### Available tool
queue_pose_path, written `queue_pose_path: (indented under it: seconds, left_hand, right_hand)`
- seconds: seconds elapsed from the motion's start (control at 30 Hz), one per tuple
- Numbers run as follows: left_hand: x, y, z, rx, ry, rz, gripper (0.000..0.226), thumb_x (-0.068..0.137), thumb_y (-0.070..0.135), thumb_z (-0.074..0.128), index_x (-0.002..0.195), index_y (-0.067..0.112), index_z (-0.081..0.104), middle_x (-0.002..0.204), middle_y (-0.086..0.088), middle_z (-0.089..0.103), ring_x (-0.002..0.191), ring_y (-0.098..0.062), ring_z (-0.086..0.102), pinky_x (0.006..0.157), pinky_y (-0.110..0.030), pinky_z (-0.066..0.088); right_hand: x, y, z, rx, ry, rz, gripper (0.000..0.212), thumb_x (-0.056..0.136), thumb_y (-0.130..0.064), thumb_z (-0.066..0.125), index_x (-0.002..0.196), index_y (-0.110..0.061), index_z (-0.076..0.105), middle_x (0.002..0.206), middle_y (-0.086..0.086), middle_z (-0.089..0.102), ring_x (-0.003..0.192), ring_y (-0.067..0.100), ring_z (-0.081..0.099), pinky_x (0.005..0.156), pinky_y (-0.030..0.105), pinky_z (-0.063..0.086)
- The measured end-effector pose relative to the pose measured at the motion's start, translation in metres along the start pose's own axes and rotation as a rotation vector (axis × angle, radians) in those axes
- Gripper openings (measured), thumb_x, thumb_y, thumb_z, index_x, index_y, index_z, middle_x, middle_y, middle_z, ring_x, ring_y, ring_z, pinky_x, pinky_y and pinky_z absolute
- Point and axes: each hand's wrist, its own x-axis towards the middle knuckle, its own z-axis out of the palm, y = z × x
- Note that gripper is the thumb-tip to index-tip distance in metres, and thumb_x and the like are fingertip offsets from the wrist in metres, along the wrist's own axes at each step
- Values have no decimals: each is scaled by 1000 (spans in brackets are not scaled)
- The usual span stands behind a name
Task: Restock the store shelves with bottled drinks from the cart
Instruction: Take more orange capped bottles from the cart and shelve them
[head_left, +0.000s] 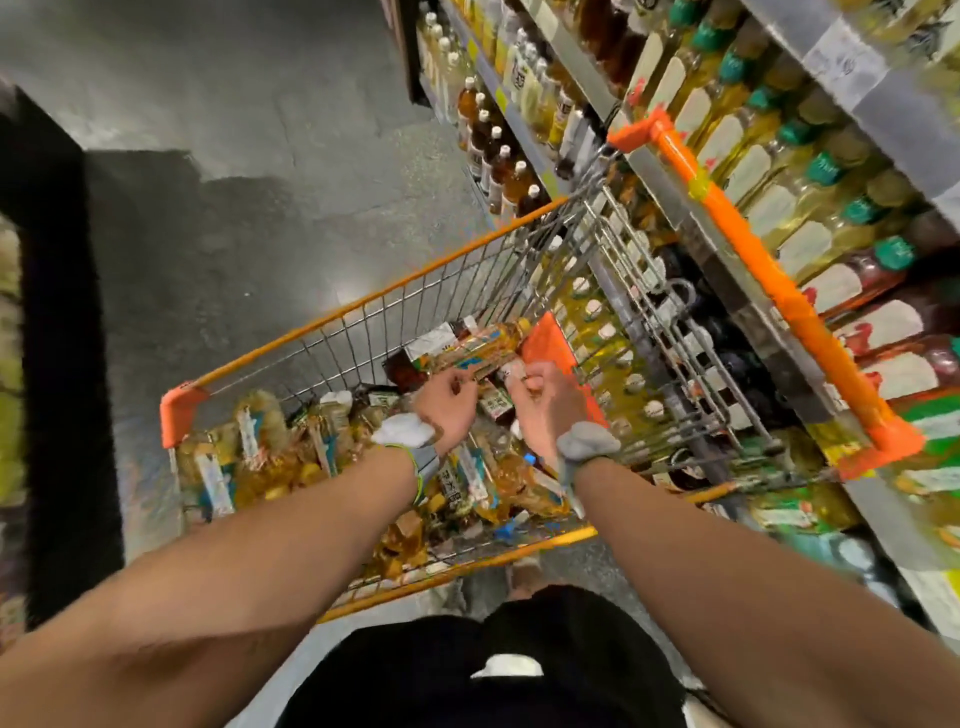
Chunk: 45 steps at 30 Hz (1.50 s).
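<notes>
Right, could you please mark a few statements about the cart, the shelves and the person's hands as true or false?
1. The wire shopping cart with orange trim holds many bottles. True.
2. The stocked metal shelves stand on the person's left. False: they are on the right.
3. The left hand grips a clear plastic bottle of yellow drink. True.
4. The right hand rests on the cart's handle. False: it is down in the basket, apart from the orange handle.
5. Each wrist wears a grey band. True.
</notes>
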Motion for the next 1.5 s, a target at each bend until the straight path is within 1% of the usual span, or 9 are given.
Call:
queue_pose_path:
  seconds: [0.1, 0.3, 0.43, 0.53, 0.7, 1.0, 1.2, 1.37, 1.5]
  left_hand:
    - [11, -13, 14, 47, -49, -60, 31, 99, 20, 55, 127, 13, 68, 125, -10, 69, 117, -29, 62, 85, -23, 39]
    - [24, -44, 51, 188, -41, -187, 32, 100, 22, 54, 126, 11, 67, 121, -13, 70, 108, -31, 66, 78, -30, 44]
    - [34, -70, 63, 320, -58, -286, 49, 97, 42, 55, 142, 25, 55, 137, -15, 54, 121, -36, 55, 97, -41, 45]
    - [43, -89, 64, 424, -229, -339, 72, 86, 61, 44, 153, 35, 36, 148, -12, 39, 129, -40, 49, 104, -55, 45]
    - [45, -88, 67, 441, -203, -330, 62, 84, 65, 54, 140, 41, 45, 145, -6, 39, 129, -36, 45, 100, -54, 43]
    - [37, -55, 57, 305, -247, -430, 49, 89, 47, 72, 124, 23, 46, 120, -11, 58, 106, -35, 62, 99, -50, 49]
    - [33, -40, 40, 119, -298, -413, 55, 79, 16, 84, 116, 17, 43, 104, -9, 54, 80, -24, 51, 64, -34, 44]
    - [32, -5, 14, 292, -292, -269, 81, 74, 49, 81, 141, 18, 46, 117, -8, 63, 98, -26, 64, 80, -39, 59]
    - [26, 40, -8, 374, -162, -149, 89, 70, 64, 79, 139, 15, 52, 136, -18, 56, 119, -37, 58, 100, -45, 52]
  right_hand:
    - [16, 18, 23, -8, -60, 50, 38, 95, -34, 67, 122, -8, 61, 109, 8, 66, 102, 30, 64, 91, 43, 50]
    - [25, 65, 46, -208, -321, 56, 49, 92, -41, 69, 130, -12, 59, 119, 5, 68, 107, 25, 64, 80, 24, 40]
    - [24, 86, 48, -339, -552, 35, 50, 86, -38, 71, 129, -16, 58, 123, 8, 66, 111, 30, 64, 89, 38, 53]
    - [22, 97, 47, -464, -709, 96, 64, 79, -36, 70, 139, -24, 50, 139, 7, 49, 123, 33, 55, 99, 46, 50]
    - [21, 99, 56, -662, -812, 43, 63, 77, -36, 75, 130, -15, 51, 129, 15, 50, 121, 39, 47, 101, 48, 46]
    - [22, 98, 55, -803, -856, -70, 51, 86, -20, 69, 133, -7, 51, 130, 17, 56, 119, 39, 57, 87, 40, 50]
    - [10, 86, 37, -647, -714, -18, 50, 80, -25, 72, 127, -13, 59, 118, 14, 65, 105, 36, 65, 76, 33, 52]
    - [6, 46, 10, -576, -496, 44, 72, 84, -48, 67, 145, -15, 48, 133, 10, 60, 120, 30, 60, 103, 44, 48]
    - [6, 2, -24, -403, -305, 27, 62, 80, -54, 61, 124, -11, 56, 96, 7, 66, 85, 28, 66, 68, 34, 53]
